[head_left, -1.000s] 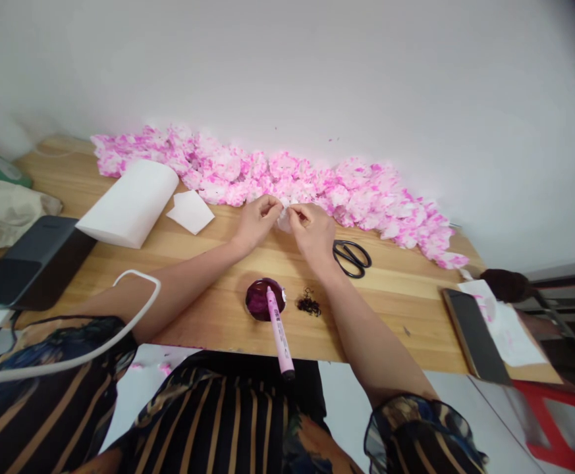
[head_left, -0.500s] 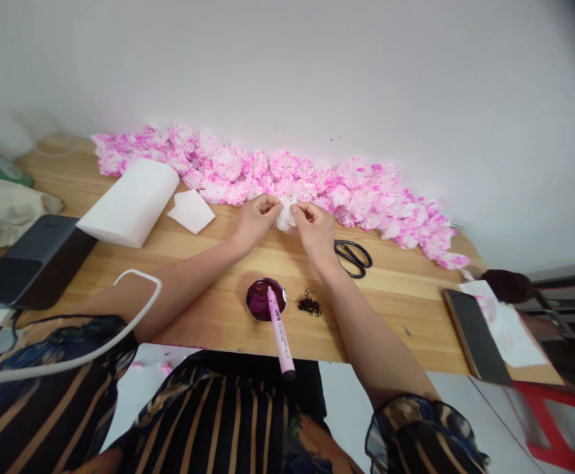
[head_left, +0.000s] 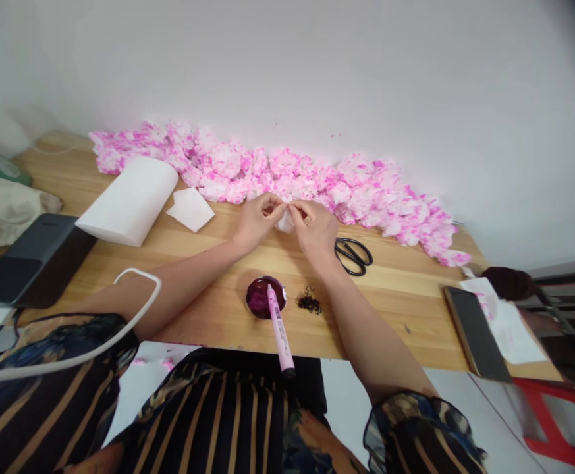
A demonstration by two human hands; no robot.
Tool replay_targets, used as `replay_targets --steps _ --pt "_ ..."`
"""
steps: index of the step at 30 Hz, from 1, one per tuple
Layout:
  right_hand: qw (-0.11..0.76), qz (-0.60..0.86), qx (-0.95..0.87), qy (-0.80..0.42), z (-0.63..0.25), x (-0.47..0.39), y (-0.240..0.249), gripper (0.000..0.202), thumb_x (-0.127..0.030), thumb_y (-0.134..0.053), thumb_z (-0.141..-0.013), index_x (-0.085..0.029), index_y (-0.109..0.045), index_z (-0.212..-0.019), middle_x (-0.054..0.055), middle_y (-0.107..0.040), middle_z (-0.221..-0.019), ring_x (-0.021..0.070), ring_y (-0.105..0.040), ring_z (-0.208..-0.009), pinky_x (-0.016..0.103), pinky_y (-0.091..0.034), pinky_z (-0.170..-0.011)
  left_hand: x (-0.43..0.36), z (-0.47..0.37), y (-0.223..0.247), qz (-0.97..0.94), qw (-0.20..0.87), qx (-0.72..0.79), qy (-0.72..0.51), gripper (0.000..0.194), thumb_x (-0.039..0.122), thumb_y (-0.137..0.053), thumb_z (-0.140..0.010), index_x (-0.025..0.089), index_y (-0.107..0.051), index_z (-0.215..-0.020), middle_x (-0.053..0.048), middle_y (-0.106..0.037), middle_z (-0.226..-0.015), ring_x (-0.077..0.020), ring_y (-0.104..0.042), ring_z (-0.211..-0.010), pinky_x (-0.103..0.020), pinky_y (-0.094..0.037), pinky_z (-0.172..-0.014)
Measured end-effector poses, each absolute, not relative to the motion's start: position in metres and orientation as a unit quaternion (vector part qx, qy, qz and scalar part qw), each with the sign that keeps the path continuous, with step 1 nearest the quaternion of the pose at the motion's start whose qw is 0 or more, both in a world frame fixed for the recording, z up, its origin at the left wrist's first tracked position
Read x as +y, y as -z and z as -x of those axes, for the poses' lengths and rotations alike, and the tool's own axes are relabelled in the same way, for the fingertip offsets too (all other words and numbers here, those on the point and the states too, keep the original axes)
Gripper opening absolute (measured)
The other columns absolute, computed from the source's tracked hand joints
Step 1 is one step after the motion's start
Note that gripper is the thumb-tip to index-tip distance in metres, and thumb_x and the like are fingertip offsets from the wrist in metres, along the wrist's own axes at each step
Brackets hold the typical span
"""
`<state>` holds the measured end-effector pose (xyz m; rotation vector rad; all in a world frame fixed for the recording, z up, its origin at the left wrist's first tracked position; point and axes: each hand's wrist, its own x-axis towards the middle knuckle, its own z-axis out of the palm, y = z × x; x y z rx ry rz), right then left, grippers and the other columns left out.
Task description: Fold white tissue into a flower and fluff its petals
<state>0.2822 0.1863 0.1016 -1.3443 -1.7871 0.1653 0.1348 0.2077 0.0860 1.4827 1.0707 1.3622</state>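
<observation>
Between my two hands is a small white tissue-paper flower [head_left: 285, 224], partly hidden by the fingers. My left hand [head_left: 259, 219] pinches its left side with thumb and forefinger. From the right, my right hand [head_left: 315, 229] pinches it too, fingertips almost meeting the left ones. Just behind them lies a long row of pink-tipped paper flowers [head_left: 228, 161] along the wall. Nearer to me, a pink marker [head_left: 279, 332] rests with its tip on a round dish of dark purple liquid [head_left: 257, 298]. Beside the dish is a small heap of black ties or wires [head_left: 309, 302].
Black-handled scissors [head_left: 353, 256] lie right of my right wrist. A stack of white paper [head_left: 129, 201] and a folded white piece [head_left: 191, 210] are at left, near a dark box [head_left: 30, 260]. A black phone-like slab [head_left: 475, 334] sits at the right edge. A white cable [head_left: 139, 316] crosses my left arm.
The fingertips of both hands have drawn closer together over the white flower, covering more of it. The other things stay where they were, apart from a slight shift of view.
</observation>
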Motion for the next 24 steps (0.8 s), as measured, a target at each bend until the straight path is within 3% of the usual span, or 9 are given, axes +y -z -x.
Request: replay_targets --steps 3,9,13,20,24 --pt "0.444 0.546 -0.705 -0.088 -0.281 0.186 -0.100 0.022 -0.035 -0.057 -0.094 -0.024 -0.076 -0.088 0.006 -0.078 -0.093 0.0246 -0.070 -0.090 0.040 -0.052 -0.086 0.210 -0.135 -0.085 -0.588 0.422 0.427 -0.543 0.007 0.021 -0.065 -0.081 0.016 -0.063 -0.077 0.002 -0.064 -0.071 -0.0094 -0.057 -0.066 -0.022 -0.041 -0.063" --pt "0.515 0.555 -0.600 -0.256 -0.280 0.190 -0.095 0.022 -0.039 -0.062 -0.087 -0.022 -0.073 -0.081 0.000 -0.071 -0.073 0.0166 -0.063 -0.068 0.031 -0.049 -0.068 0.208 -0.136 -0.088 -0.554 0.451 0.420 -0.559 0.006 0.016 -0.063 -0.080 0.015 -0.062 -0.074 0.003 -0.062 -0.069 -0.0086 -0.055 -0.064 -0.021 -0.041 -0.061" --pt "0.544 0.534 -0.562 -0.321 -0.280 0.193 -0.092 0.022 -0.041 -0.065 -0.084 -0.022 -0.072 -0.078 -0.002 -0.067 -0.069 0.0146 -0.060 -0.067 0.029 -0.048 -0.067 0.206 -0.135 -0.088 -0.548 0.456 0.423 -0.559 0.007 0.017 -0.063 -0.081 0.015 -0.062 -0.074 0.003 -0.062 -0.069 -0.0087 -0.055 -0.063 -0.021 -0.041 -0.061" --pt "0.553 0.527 -0.559 -0.323 -0.281 0.192 -0.093 0.022 -0.042 -0.066 -0.084 -0.022 -0.073 -0.081 -0.001 -0.068 -0.072 0.0146 -0.060 -0.070 0.030 -0.049 -0.071 0.211 -0.135 -0.080 -0.540 0.480 0.403 -0.562 0.009 0.022 -0.062 -0.086 0.016 -0.061 -0.079 0.001 -0.061 -0.072 -0.0097 -0.055 -0.065 -0.023 -0.045 -0.063" --pt "0.542 0.540 -0.573 -0.293 -0.282 0.192 -0.095 0.023 -0.043 -0.064 -0.086 -0.022 -0.072 -0.082 -0.001 -0.069 -0.073 0.0149 -0.060 -0.070 0.030 -0.050 -0.071 0.212 -0.135 -0.077 -0.527 0.494 0.377 -0.580 0.012 0.029 -0.062 -0.089 0.017 -0.061 -0.092 -0.001 -0.065 -0.083 -0.0107 -0.060 -0.070 -0.024 -0.048 -0.065"
